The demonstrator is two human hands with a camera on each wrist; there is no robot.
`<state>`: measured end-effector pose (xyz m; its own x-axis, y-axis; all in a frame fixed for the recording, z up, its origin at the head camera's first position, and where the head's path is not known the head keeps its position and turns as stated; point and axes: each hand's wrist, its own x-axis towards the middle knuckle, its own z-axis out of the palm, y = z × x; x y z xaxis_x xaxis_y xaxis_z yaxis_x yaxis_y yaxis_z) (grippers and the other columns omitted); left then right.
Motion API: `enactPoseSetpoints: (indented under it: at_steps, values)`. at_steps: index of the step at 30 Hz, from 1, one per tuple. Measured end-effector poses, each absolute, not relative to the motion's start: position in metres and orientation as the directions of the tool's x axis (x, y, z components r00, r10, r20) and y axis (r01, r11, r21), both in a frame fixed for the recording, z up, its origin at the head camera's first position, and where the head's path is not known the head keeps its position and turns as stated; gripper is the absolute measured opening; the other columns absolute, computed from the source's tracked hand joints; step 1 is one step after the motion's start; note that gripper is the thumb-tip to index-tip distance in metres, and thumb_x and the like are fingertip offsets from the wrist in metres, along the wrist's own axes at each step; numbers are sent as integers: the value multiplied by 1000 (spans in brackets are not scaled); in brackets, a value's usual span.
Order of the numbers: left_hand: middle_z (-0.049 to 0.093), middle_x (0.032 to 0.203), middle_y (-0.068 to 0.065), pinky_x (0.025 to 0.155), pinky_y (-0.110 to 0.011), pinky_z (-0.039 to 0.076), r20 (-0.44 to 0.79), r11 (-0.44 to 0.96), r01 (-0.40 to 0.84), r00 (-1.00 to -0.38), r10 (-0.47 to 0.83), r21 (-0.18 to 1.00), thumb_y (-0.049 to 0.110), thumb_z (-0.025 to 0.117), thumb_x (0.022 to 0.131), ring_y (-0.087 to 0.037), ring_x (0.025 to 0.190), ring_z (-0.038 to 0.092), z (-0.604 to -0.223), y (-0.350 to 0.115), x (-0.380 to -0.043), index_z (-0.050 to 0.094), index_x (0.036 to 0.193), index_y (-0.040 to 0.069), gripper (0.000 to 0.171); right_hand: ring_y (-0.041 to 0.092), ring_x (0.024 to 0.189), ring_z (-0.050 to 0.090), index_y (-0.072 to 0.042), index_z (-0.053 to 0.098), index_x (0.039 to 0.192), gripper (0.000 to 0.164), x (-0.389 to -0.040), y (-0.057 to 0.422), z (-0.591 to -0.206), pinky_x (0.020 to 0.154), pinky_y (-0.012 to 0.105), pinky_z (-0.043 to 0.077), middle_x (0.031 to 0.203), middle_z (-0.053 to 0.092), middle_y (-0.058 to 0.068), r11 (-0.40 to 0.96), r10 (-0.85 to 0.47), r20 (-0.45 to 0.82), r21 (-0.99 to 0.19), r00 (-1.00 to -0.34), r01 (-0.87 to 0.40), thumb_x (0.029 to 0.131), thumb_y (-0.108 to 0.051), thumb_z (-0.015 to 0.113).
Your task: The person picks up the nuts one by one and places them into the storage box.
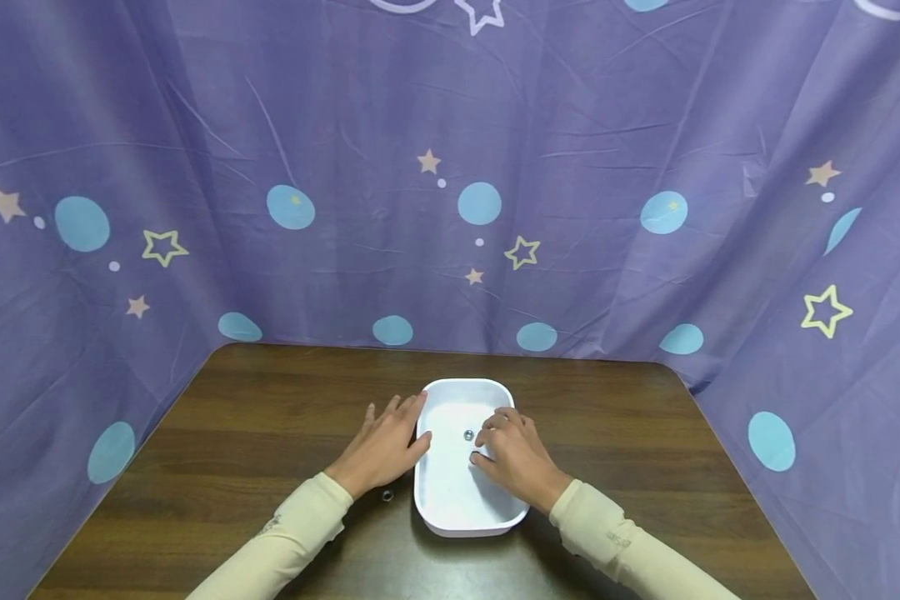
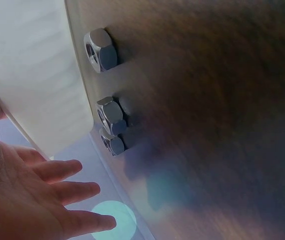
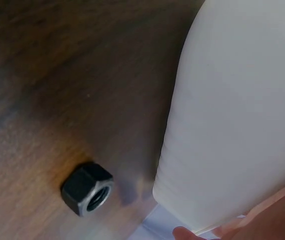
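A white rectangular tray (image 1: 468,521) stands on the wooden table, with a metal hex nut (image 1: 468,435) on its floor. My left hand (image 1: 381,450) lies along the tray's left rim, thumb over the edge and fingers extended. Over the right side of the tray, my right hand (image 1: 521,458) has its fingers bent downward beside that nut. A gap shows between its thumb and index finger, and nothing appears held. In the left wrist view, several hex nuts (image 2: 101,50) lie along the tray's outer wall. The right wrist view shows a dark hex nut (image 3: 86,189) on the table beside the tray.
The brown wooden table (image 1: 615,417) extends around the tray on all sides. A purple curtain (image 1: 375,250) with stars and blue spots hangs behind it and along both sides. One nut (image 1: 387,495) lies on the table below the left wrist.
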<state>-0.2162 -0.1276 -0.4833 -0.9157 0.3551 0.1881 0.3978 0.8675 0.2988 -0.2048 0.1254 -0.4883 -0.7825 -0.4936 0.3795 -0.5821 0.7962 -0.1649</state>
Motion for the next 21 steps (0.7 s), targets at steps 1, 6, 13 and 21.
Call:
enactPoseSetpoints:
  at_steps: [1,6,13,21]
  values:
    - [49,152,-14,109,-75,24,186,869,396,-916,354,298,44,52,101,-44,141,41,-483,-128,-216,33,159,13,69,28,115,56,-16,79,88,15,-204,126,-487,95,58,45,103,71,2,795,-491,383,-169,-782,-582,83,-30,82]
    - [50,151,-15,109,-75,24,187,868,398,-916,356,298,44,52,101,-44,141,41,-482,-128,-215,33,159,12,68,29,116,55,-16,79,88,14,-202,128,-483,97,58,44,106,71,4,789,-485,387,-193,-785,-583,84,-28,83]
    - [50,151,-14,108,-75,25,189,870,397,-916,354,293,44,53,101,-44,140,42,-483,-128,-216,34,159,12,69,31,117,56,-16,79,89,15,-199,132,-478,97,59,43,107,70,5,780,-482,412,-200,-773,-593,83,-29,83]
    - [49,152,-13,109,-75,24,184,871,391,-919,350,297,45,53,101,-44,141,41,-484,-128,-216,33,159,12,69,30,120,55,-15,80,92,15,-195,137,-473,97,56,44,110,71,4,786,-462,408,-224,-788,-576,85,-28,81]
